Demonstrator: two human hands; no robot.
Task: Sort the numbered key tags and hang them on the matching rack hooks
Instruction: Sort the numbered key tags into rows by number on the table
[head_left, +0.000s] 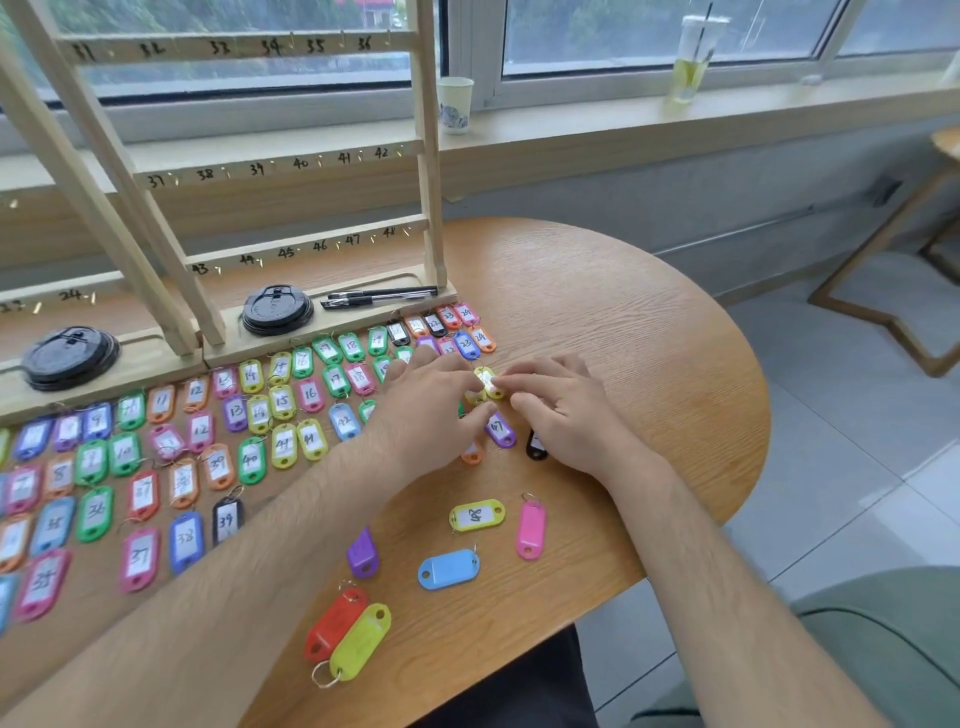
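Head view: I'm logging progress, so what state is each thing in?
Rack, no tags hung.
Sorted tags, flat, numbers up.
Blue tag, blank side up.
Yellow tag, pinched by right grip, touched by left grip.
Pens, lying on rack base.
Paper cup, upright.

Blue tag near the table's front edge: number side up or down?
Down. The blue tag shows plain plastic with no white label, unlike the yellow tag behind it, whose label faces up.

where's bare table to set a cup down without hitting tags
Bare wood lies right of the rack base, out to the table's curved edge, and on past the right hand. Crowded: the tag rows left of the left hand, and loose tags between the forearms.
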